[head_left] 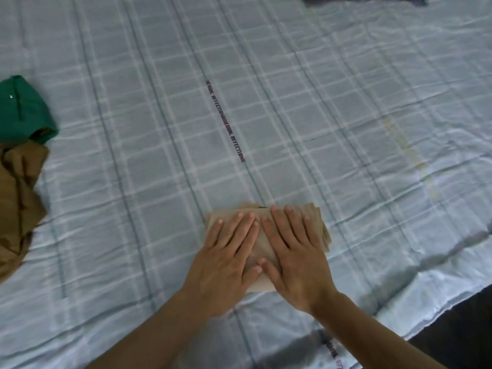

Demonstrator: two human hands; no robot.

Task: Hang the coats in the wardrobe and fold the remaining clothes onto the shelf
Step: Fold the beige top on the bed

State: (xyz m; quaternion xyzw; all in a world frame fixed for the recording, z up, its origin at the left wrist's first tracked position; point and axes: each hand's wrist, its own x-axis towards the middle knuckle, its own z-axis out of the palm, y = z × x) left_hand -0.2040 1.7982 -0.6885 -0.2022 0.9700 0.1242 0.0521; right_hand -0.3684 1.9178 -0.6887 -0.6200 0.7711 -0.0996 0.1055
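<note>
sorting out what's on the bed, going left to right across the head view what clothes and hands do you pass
brown garment and green garment at the left edge, stacked one above the other in the picture → left hand → right hand, both flat on the folded beige cloth → dark patterned garment at the top edge

- We see a matt, crinkled cotton-like bedsheet [346,115].
- We press a thin, smooth beige cloth [323,230].
- Green garment [21,110]: matt woven fabric.
</note>
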